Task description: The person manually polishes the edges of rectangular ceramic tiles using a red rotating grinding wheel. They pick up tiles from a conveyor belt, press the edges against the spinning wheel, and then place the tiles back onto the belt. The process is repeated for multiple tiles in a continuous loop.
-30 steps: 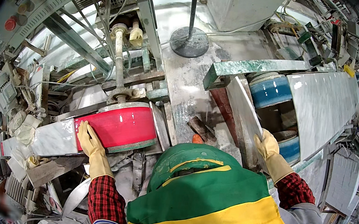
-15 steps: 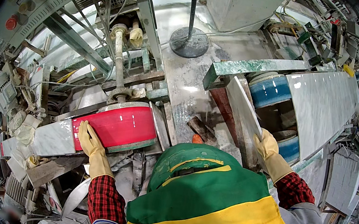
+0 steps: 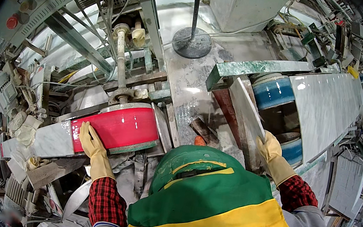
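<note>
1. Here's the left hand (image 3: 93, 147), in a pale glove, laid on the glossy red belt (image 3: 128, 127) near its left end, fingers stretched out together and gripping nothing.
2. And here's the relation that looks decisive: the pale marbled slab (image 3: 54, 139) lies just to the left of those fingers, a thin strip of red showing between its end edge and the glove.
3. Look at the slab's long axis! It runs away leftward, dipping slightly in view, so the end toward the red drum face is the one nearest the glove; part of the far stretch sits behind crumpled pale cloths or gloves (image 3: 26, 131).
4. Which hand is nearer? The left, clearly; the right hand (image 3: 273, 156) is well apart, on the other side of the body.
5. Over there, the gloved right fingers curl at the near end of an upright pale board (image 3: 245, 101). They touch its edge, but whether they clamp it can't be made out.
6. Just beyond that board: blue rollers (image 3: 277, 93), with a broad pale slab (image 3: 326, 108) to their right.
7. Back on the left, a shaft (image 3: 120, 58) runs upward in view from the red drum's mount.
</note>
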A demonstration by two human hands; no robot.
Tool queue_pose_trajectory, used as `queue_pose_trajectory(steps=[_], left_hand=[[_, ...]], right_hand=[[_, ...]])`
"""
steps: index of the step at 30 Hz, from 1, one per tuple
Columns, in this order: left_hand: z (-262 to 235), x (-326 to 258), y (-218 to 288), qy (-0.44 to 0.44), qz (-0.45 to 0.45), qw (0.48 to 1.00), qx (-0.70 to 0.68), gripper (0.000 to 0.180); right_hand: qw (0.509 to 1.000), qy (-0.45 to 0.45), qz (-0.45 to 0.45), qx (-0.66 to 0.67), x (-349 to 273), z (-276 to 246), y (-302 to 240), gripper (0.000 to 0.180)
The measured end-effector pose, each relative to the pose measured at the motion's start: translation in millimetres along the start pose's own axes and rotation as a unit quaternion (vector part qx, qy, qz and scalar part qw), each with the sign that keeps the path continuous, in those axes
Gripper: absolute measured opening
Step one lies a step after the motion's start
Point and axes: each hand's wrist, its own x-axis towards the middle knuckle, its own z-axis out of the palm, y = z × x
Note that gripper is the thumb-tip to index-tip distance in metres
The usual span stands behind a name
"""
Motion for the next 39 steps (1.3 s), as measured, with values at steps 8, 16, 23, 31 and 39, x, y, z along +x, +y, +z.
queue_pose_trajectory(steps=[8,16,23,31,39], left_hand=[[0,-1,1,-0.004,-0.013,1.0,-0.004,0.035],[0,0,-4,-0.01,-0.011,1.0,-0.005,0.035],[1,-1,-4,-0.005,-0.012,1.0,-0.01,0.035],[-1,0,0,-0.009,-0.02,1.0,-0.014,0.036],[-2,0,4,-0.014,-0.024,1.0,-0.003,0.037]], right_hand=[[1.0,-0.013,-0.002,-0.001,0,-5,-5,0.04],[1.0,0.019,-0.007,-0.009,-1,-1,-3,0.038],[1.0,0.016,-0.009,-0.007,-4,-7,-10,0.037],[1.0,0.012,0.001,0.006,-4,-8,-10,0.036],[1.0,0.016,-0.004,0.0,-3,-6,-8,0.036]])
